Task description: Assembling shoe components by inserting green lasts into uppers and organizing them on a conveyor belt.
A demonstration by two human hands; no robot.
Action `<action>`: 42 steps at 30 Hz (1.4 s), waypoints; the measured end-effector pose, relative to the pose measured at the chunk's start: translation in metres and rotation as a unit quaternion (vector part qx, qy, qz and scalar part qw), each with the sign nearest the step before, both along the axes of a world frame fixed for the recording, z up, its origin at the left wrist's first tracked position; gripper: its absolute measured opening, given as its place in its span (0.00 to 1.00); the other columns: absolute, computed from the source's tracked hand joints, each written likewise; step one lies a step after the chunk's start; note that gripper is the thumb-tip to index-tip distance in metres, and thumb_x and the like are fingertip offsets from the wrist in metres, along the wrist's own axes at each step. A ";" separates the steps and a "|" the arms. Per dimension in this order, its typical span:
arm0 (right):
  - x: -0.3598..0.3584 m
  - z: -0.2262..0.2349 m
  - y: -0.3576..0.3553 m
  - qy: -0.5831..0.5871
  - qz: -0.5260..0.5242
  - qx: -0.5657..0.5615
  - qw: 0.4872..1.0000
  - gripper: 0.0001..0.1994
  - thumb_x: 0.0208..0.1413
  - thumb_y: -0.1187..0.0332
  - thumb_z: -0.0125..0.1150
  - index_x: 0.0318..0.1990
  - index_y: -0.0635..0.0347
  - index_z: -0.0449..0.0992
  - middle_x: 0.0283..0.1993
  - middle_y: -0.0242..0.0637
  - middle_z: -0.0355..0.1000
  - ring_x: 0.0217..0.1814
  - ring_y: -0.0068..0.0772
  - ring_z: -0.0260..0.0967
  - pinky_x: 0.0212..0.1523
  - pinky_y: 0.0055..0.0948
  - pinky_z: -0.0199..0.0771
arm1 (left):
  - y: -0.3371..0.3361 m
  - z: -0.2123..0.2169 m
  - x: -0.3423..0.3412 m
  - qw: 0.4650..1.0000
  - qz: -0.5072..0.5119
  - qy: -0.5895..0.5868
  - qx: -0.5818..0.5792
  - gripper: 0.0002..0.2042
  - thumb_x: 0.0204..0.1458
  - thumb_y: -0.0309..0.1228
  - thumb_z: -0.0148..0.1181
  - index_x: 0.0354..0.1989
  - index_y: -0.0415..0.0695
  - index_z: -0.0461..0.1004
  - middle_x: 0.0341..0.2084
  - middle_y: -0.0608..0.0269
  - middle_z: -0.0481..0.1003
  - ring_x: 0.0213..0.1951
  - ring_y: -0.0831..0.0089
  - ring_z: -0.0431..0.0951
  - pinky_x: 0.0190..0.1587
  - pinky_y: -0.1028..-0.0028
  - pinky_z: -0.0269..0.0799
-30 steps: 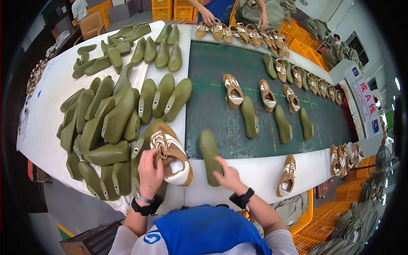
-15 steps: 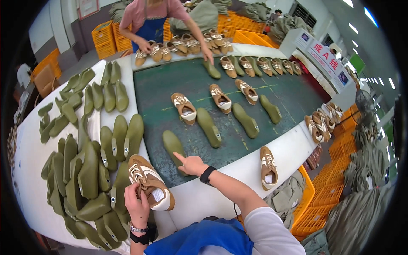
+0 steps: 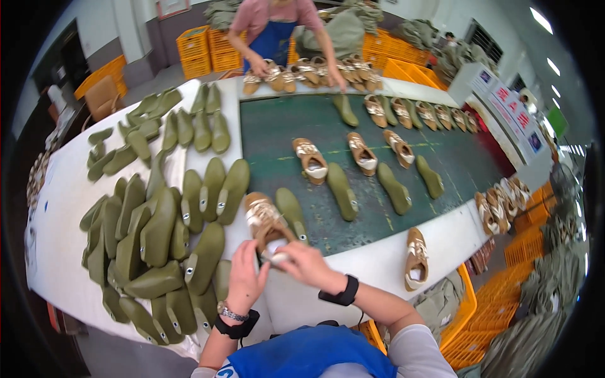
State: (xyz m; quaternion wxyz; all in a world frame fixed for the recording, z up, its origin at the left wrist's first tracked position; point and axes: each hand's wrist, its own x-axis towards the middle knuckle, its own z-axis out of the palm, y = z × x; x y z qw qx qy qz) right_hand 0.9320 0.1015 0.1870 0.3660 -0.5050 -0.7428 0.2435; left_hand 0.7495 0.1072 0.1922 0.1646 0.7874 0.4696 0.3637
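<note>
A brown and white sneaker (image 3: pixel 263 215) sits in front of me at the belt's near left corner, toe pointing away. My left hand (image 3: pixel 243 280) grips the left side of its heel opening. From the other side, my right hand (image 3: pixel 307 264) pinches the heel edge, its fingers partly smeared by motion. Close against the sneaker's right side lies a green shoe last (image 3: pixel 290 211) on the dark green belt (image 3: pixel 321 242). Another sneaker (image 3: pixel 416 259) rests on the white ledge to my right.
Many green lasts (image 3: pixel 151 233) are heaped on the white table (image 3: pixel 57 239) at left. More sneakers (image 3: pixel 362 154) and lasts (image 3: pixel 394 189) stand in rows on the belt. Across it, a co-worker's hand (image 3: pixel 337 79) is near a last (image 3: pixel 345 111). Orange crates (image 3: pixel 479 327) stand at right.
My right hand has left the green last and come to the sneaker's heel, beside my left hand. The sneaker now sits close to that last. The whole view has shifted.
</note>
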 end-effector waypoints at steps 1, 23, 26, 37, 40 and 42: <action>0.003 -0.002 0.017 -0.014 -0.031 -0.015 0.999 0.13 0.47 0.69 0.61 0.42 0.55 0.73 0.39 0.42 0.70 0.36 0.44 0.71 0.36 0.35 0.72 | -0.001 -0.003 -0.002 1.000 -0.011 0.006 -0.008 0.26 0.43 0.24 0.60 0.54 0.39 0.61 0.48 0.46 0.65 0.51 0.50 0.65 0.54 0.61 0.63; 0.083 -0.094 0.118 0.009 -0.021 -0.113 0.993 0.12 0.51 0.72 0.52 0.43 0.61 0.74 0.38 0.49 0.74 0.42 0.50 0.72 0.43 0.36 0.72 | 0.086 0.014 -0.022 0.983 -0.002 0.184 0.008 0.21 0.40 0.30 0.63 0.45 0.41 0.68 0.42 0.50 0.69 0.48 0.52 0.67 0.50 0.61 0.65; 0.093 -0.071 0.035 -0.010 -0.049 -0.113 0.992 0.09 0.52 0.73 0.54 0.41 0.62 0.75 0.37 0.48 0.74 0.40 0.48 0.73 0.40 0.34 0.73 | 0.159 -0.002 -0.032 0.944 0.154 0.291 -0.034 0.26 0.41 0.41 0.64 0.49 0.46 0.67 0.56 0.47 0.59 0.60 0.45 0.54 0.55 0.47 0.57; 0.141 -0.082 -0.203 0.167 -0.340 -0.208 0.902 0.09 0.54 0.77 0.51 0.40 0.69 0.74 0.29 0.40 0.75 0.32 0.26 0.73 0.35 0.22 0.73 | 0.255 -0.081 -0.053 0.891 0.220 0.249 -0.309 0.35 0.37 0.60 0.59 0.44 0.40 0.75 0.48 0.42 0.70 0.50 0.54 0.71 0.52 0.65 0.68; 0.126 -0.078 -0.204 0.155 -0.316 -0.203 0.914 0.09 0.54 0.77 0.51 0.40 0.70 0.74 0.28 0.40 0.75 0.31 0.26 0.73 0.34 0.22 0.73 | 0.250 -0.071 -0.069 0.911 0.187 0.176 -0.323 0.37 0.36 0.61 0.58 0.42 0.36 0.76 0.40 0.43 0.75 0.45 0.55 0.75 0.49 0.66 0.70; 0.113 -0.075 -0.191 0.147 -0.275 -0.194 0.930 0.09 0.54 0.76 0.52 0.41 0.69 0.74 0.28 0.40 0.75 0.31 0.26 0.73 0.34 0.23 0.73 | 0.234 -0.070 -0.085 0.904 0.157 0.000 -0.398 0.35 0.38 0.57 0.62 0.38 0.30 0.75 0.36 0.47 0.77 0.40 0.61 0.78 0.44 0.69 0.72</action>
